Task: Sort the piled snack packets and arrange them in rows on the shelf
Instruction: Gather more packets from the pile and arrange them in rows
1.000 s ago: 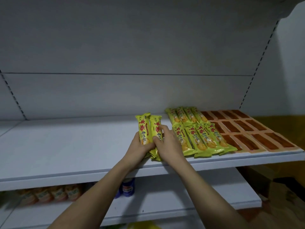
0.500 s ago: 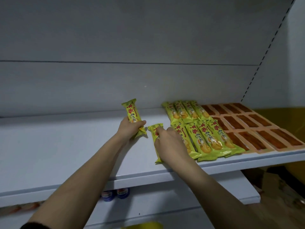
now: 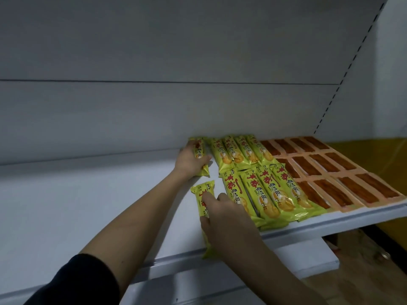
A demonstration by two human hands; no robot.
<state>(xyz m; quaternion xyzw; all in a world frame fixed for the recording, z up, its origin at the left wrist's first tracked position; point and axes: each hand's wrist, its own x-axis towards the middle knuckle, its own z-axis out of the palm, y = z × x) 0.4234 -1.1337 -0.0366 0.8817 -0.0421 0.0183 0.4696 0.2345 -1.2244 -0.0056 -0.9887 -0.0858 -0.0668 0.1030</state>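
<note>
My left hand (image 3: 189, 160) grips a yellow-green snack packet (image 3: 199, 154) and holds it flat on the white shelf (image 3: 88, 205), at the left end of the back row of yellow-green packets (image 3: 239, 151). My right hand (image 3: 222, 213) rests on another yellow-green packet (image 3: 203, 190) lying near the shelf's front edge, just left of the front row of yellow-green packets (image 3: 266, 194). Orange-red packets (image 3: 330, 172) lie in rows on the right side of the shelf.
The grey back panel (image 3: 154, 106) rises behind the shelf. A lower white shelf (image 3: 308, 258) shows under the front edge. A yellow surface (image 3: 385, 155) and a brown floor (image 3: 363, 271) are to the right.
My left hand carried its packet right and back to the end of the back row. My right hand stayed on the front packet near the front row. The view moved closer.
</note>
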